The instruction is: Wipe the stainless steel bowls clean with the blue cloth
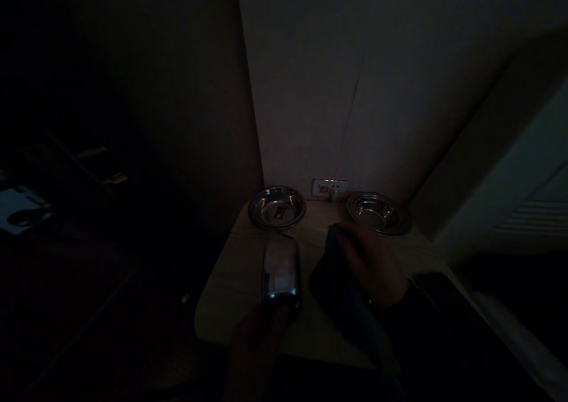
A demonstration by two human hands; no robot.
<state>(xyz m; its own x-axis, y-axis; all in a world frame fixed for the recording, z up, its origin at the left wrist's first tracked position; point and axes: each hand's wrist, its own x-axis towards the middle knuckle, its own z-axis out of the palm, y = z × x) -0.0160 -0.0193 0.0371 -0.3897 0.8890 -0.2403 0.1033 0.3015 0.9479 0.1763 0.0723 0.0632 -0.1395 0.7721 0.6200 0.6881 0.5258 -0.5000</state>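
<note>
Far left: one pale flat thing (20, 209) with a dark round shape on it, too dim to name.
Bench: one light wood-grained top (231, 272) with rounded near-left corner, its far edge by the wall.
Left dish: a round shiny metal dish (277, 206) with a red label inside, facing up at the back left of the bench; whether it is one dish or a stack cannot be told.
Left hand: one hand (260, 331), low and very dark, its fingers closed on the near end of the metal vessel.
Metal vessel: one shiny vessel (281, 266) over the bench's left half, just in front of the left dish; tipped on its side, its long axis running from the left hand away toward the wall; which way its mouth faces cannot be told.
Wall socket: one pale plate (329, 187) between the two groups of dishes, a plug apparently in it.
Cloth: one dark cloth (337, 289), apart from the vessel, its length trailing from the fingers toward the near edge.
Right hand: one hand (370, 266), fingers gripping the cloth's upper end.
Right dishes: round, wide-rimmed metal dishes (379, 212), seemingly nested, number unclear, behind the right hand.
Right edge: one dark flat object (437, 289) beside the right wrist.
</note>
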